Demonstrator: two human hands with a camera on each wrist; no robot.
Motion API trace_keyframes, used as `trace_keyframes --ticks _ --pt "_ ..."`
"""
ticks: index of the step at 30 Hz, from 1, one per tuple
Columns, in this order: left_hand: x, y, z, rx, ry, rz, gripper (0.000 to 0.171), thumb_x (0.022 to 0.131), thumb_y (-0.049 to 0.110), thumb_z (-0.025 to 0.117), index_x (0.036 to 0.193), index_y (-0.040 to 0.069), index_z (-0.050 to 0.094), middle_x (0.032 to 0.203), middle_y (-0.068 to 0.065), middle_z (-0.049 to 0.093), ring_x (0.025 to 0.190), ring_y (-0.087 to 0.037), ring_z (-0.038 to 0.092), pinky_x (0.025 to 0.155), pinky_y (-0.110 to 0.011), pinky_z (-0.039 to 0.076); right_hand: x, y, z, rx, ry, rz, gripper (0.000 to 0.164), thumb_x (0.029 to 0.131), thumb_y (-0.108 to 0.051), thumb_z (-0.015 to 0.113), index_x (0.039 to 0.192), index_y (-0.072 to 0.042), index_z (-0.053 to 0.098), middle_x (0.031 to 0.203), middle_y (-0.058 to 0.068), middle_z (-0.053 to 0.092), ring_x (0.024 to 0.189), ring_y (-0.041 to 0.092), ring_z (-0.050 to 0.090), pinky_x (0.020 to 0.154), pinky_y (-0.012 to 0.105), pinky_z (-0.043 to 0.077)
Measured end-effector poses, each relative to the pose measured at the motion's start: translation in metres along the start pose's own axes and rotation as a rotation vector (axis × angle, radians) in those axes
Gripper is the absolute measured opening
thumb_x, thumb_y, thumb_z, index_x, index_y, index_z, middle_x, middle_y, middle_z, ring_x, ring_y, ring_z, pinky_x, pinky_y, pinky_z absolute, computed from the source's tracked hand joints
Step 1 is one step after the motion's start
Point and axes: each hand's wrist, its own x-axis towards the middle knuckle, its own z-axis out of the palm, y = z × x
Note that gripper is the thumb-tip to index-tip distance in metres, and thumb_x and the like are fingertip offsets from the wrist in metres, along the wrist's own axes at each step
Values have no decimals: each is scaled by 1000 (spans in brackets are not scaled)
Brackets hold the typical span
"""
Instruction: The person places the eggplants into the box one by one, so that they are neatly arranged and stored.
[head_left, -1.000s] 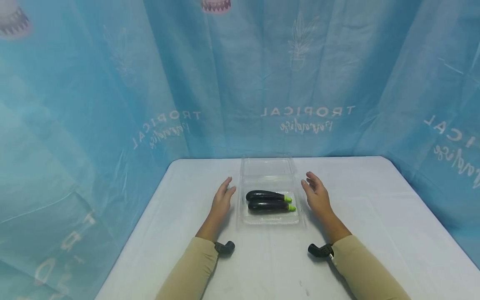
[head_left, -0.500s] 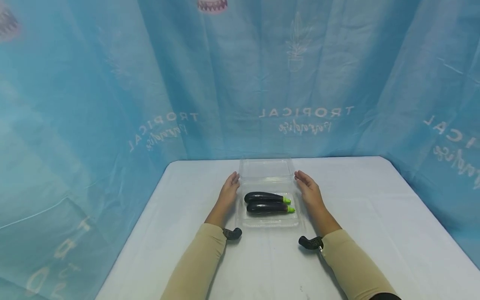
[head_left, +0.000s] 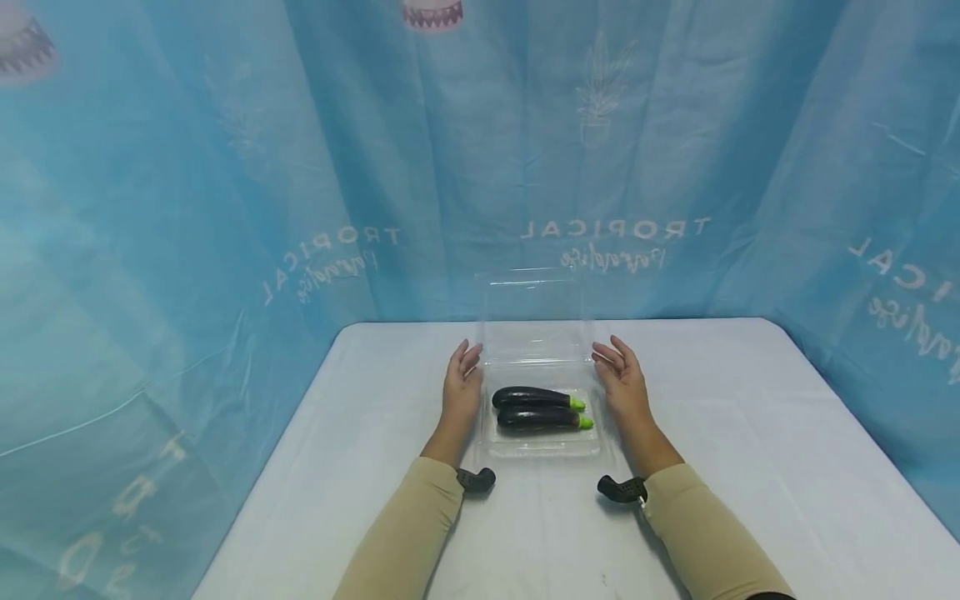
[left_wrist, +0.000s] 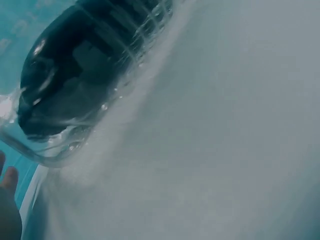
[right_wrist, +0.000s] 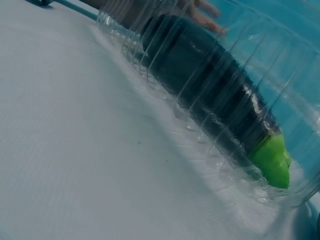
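Observation:
A clear plastic clamshell box [head_left: 543, 450] lies open before me on the white table, its see-through lid [head_left: 534, 312] tilted up at the back. Two dark eggplants rest side by side in the base, a farther eggplant [head_left: 531, 397] and a nearer eggplant [head_left: 536, 418], green stems to the right. My left hand [head_left: 461, 392] is at the box's left side, fingertips right at the lid's lower edge. Opposite it, my right hand [head_left: 627, 392] has loosely bent fingers beside the right edge. In the right wrist view, an eggplant [right_wrist: 200, 75] shows through the ribbed wall.
The white-covered table [head_left: 720, 467] reaches back to a blue printed curtain [head_left: 615, 167] that hangs behind it and along both sides. Both wrists carry a small black device, one black wrist mount [head_left: 477, 480] on the left and another black wrist mount [head_left: 621, 489] on the right.
Both hands have moved inward to the box's sides. The lid, lying back flat earlier, has swung up and stands tilted. The eggplants have stayed in place in the base.

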Motion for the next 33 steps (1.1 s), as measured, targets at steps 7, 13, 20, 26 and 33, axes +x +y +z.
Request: trace_keyframes --ticks 7,13,20,26,33 --pt "-5 4 3 72 61 49 50 107 3 53 155 16 48 140 3 60 133 -20 52 113 -35 45 -2 -1 1 -85 41 -18 50 108 -1 57 156 -8 47 143 13 62 137 27 55 116 35 42" --pt "-8 3 4 41 98 69 27 106 1 56 132 5 58 130 -7 62 126 -26 56 110 -39 48 -6 -1 2 -187 118 -29 26 107 -8 61 133 -5 66 132 8 70 128 22 60 111 35 48" --pt "-10 0 1 -4 101 58 16 105 9 57 119 6 64 124 -9 64 115 -29 63 100 -43 56 -10 -1 -6 -209 128 32 24 110 -15 55 123 -3 71 127 10 70 117 22 61 95 30 53" --pt "-14 5 -14 -27 15 29 26 107 18 49 117 6 70 128 -4 68 130 -25 56 114 -46 42 -13 -9 -22 -280 -20 -4 34 113 -21 48 130 -1 70 138 12 65 135 28 53 114 49 42" --pt "-17 14 -46 154 -309 116 48 108 34 61 148 8 56 146 -4 60 139 -27 51 117 -51 41 -13 -20 -51 -422 -284 -134 43 116 -26 44 138 4 64 138 21 64 130 38 57 106 55 50"
